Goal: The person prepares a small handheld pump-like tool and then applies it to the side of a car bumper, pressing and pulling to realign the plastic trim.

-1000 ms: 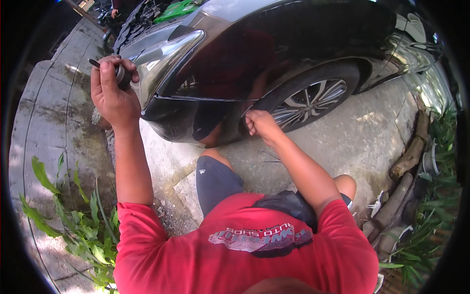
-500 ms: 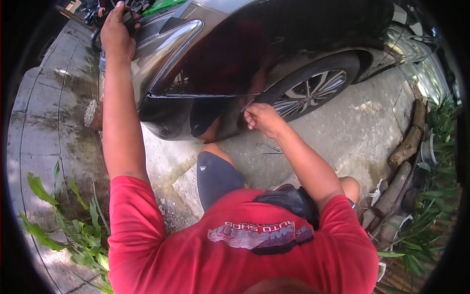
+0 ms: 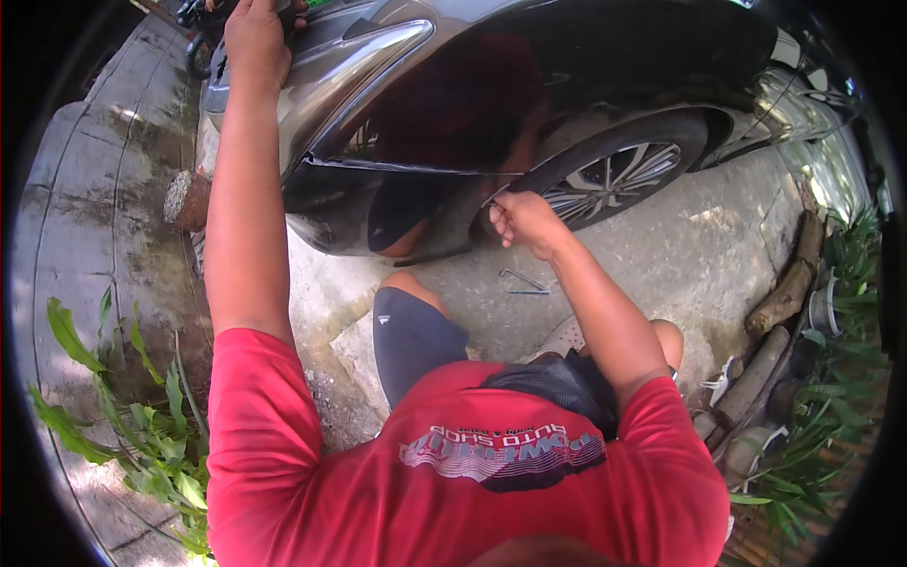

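Observation:
A dark, glossy car bumper curves in front of me, with a thin seam below the fender. At the wheel arch, beside the front wheel, my right hand has its fingers closed in a pinch. A thin greyish edge or strip shows at the fingertips; I cannot tell whether it belongs to the bumper. My left arm reaches far out past the headlight. There my left hand is closed around something dark at the car's front corner, mostly hidden and cut off by the picture's top edge.
Two thin metal tools lie on the concrete below my right hand. A rough block is by the car's front corner. Cut logs and plants line the right side. A leafy plant grows at lower left.
The car and both hands have shifted slightly to the right and upward in the picture. My right hand stays at the bumper's rear edge, and my left hand stays by the front corner.

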{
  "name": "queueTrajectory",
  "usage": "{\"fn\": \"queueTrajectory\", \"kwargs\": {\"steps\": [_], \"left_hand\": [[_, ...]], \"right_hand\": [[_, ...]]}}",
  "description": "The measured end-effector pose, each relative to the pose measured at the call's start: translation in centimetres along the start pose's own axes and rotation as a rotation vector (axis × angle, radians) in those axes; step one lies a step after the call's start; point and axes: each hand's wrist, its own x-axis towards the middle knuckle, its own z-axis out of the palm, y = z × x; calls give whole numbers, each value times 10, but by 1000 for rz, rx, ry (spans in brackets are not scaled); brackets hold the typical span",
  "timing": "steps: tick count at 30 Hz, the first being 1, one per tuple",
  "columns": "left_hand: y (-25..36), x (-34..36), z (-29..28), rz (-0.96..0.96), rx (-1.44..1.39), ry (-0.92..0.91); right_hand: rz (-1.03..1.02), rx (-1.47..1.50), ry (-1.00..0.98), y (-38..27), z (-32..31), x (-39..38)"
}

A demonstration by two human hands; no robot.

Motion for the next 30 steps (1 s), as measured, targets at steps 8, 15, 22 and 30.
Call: {"fn": "queueTrajectory", "kwargs": {"steps": [8, 15, 22, 30], "left_hand": [[14, -22, 23, 72, 34, 8], [12, -22, 18, 88, 0, -59], [10, -20, 16, 77, -29, -50], [10, -22, 20, 72, -55, -72]], "right_hand": [[-153, 148, 81, 17, 10, 7], [-215, 114, 78, 20, 13, 4], [-20, 95, 38, 3, 12, -7], [-157, 211, 43, 17, 12, 3]]}}
